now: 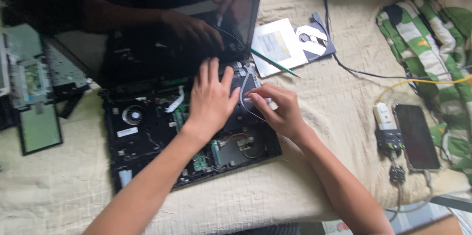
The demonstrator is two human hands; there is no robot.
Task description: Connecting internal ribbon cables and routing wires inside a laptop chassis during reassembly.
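Left hand (212,95) spread flat, pressing on the opened laptop base (147,141), right of the cooling fan (132,115). Right hand (275,109) farther right of the fan, pinching a thin cable (243,103). Risk: hard tug likely to tear the cable; palm pressure may crack parts beneath. Pencil (275,63) up beyond.

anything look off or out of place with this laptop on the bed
Yes: the laptop lies open with its top cover off, fan and boards bare. Removed panels sit loose at its left. The left hand presses the inside; the right hand pinches a thin cable.
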